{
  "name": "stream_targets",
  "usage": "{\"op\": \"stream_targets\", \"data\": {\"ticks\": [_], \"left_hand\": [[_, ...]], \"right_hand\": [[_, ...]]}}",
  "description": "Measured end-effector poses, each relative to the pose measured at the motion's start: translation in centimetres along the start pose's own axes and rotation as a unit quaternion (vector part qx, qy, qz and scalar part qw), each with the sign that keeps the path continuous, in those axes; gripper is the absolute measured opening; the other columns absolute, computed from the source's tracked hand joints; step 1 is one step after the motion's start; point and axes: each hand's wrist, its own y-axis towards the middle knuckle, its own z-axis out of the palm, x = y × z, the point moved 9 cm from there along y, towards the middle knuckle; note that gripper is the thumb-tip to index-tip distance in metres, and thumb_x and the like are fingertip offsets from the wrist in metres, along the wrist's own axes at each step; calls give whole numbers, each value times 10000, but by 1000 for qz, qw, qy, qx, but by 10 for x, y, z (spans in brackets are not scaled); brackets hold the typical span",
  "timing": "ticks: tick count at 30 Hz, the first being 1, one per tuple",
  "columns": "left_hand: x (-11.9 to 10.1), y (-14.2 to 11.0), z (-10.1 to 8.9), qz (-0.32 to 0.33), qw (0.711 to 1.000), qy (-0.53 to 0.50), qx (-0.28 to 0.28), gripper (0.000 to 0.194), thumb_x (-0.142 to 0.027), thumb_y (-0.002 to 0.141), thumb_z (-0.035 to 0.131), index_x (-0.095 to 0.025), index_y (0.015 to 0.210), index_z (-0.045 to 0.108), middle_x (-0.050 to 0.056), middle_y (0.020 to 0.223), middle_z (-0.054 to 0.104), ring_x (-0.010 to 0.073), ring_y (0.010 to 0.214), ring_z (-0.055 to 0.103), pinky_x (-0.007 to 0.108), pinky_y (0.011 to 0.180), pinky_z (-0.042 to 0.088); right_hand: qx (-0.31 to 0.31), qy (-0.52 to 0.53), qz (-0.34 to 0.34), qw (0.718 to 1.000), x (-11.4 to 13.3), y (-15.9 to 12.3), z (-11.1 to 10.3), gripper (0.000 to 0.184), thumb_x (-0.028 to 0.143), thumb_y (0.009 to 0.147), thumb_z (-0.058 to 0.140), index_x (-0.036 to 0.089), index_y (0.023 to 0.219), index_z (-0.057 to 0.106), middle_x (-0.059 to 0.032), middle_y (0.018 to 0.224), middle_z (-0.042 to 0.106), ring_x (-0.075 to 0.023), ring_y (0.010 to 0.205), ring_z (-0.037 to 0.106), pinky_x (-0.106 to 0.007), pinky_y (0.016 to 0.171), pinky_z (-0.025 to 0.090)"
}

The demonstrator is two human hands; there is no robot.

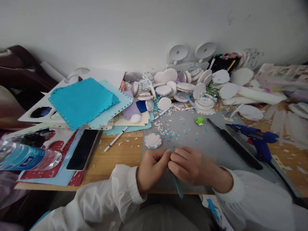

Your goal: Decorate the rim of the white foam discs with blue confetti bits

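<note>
My left hand (154,166) and my right hand (190,165) meet at the fingertips over the front of the grey cutting mat (204,141). Both are closed in a pinch. A narrow teal strip (177,186), probably paper, hangs down from between them toward the table edge. The exact grip is hidden behind the fingers. Just beyond my left hand lies a white round disc (153,140) with blue dots along its rim. Small blue and white scraps (168,131) are scattered behind it.
A blue glue gun (258,138) and a black cutter (235,146) lie at right, near a green object (199,121). Behind are piled white discs (169,75). To the left are blue sheets (81,99), a pen (115,139), a phone (83,150) and a water bottle (31,157).
</note>
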Motion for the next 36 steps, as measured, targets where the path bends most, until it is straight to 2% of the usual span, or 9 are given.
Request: {"op": "stream_targets", "data": {"ticks": [4,7,9,12,16,19,25,30,36], "left_hand": [[-13,1,-18,65,992,109,-22,482,-411,934,372,-139,559,508,-28,505,383,84,501,362,213,492,303],[-39,2,-33,211,959,187,-6,332,-335,930,436,-136,763,642,22,618,566,106,575,485,220,567,377],[-48,8,-51,284,938,196,-27,214,-297,896,511,-141,895,659,33,674,606,112,593,509,230,605,417],[-42,26,-67,332,917,222,-14,278,-333,802,640,-164,1023,640,104,988,635,206,941,580,338,857,464],[-13,41,-59,332,908,240,94,742,-408,685,743,-169,1320,441,184,1399,416,310,1293,387,484,1066,332],[2,41,-52,318,902,260,136,776,-360,699,730,-185,1368,375,170,1399,423,300,1295,393,477,1070,334],[3,40,-58,286,907,295,90,736,-390,705,702,-193,1346,398,146,1238,492,289,1141,478,442,966,416],[1,36,-53,280,902,324,60,711,-402,658,712,-160,1278,462,131,1127,479,277,1020,492,427,870,444],[0,29,-41,287,907,303,60,630,-383,639,688,-133,1179,484,152,1145,497,294,1018,501,450,874,431]], "right_hand": [[-13,59,48,997,-24,-2,15,211,66,844,406,211,702,461,-3,610,486,-163,603,435,-295,520,309],[-47,163,122,978,-45,-13,21,233,43,794,432,213,640,393,26,581,420,-126,553,405,-262,498,288],[-91,229,169,954,-57,-22,23,236,46,783,447,215,655,345,48,579,378,-98,513,383,-236,481,288],[-163,277,227,919,-69,-30,22,221,83,815,423,232,738,279,72,598,294,-79,468,336,-209,448,279],[-217,312,283,881,-76,-37,25,166,126,858,379,241,839,261,69,650,263,-85,492,324,-200,452,297],[-207,367,311,852,-77,-41,33,161,127,865,396,237,838,281,61,658,287,-88,513,330,-211,471,308],[-183,454,348,800,-73,-50,47,145,145,870,402,235,827,296,52,659,300,-93,518,312,-221,459,283],[-154,490,367,776,-68,-47,53,142,194,909,380,236,815,283,51,659,298,-88,511,307,-209,444,264],[-146,518,373,756,-65,-45,55,149,175,902,389,235,817,282,51,664,267,-94,531,291,-223,468,252]]}}
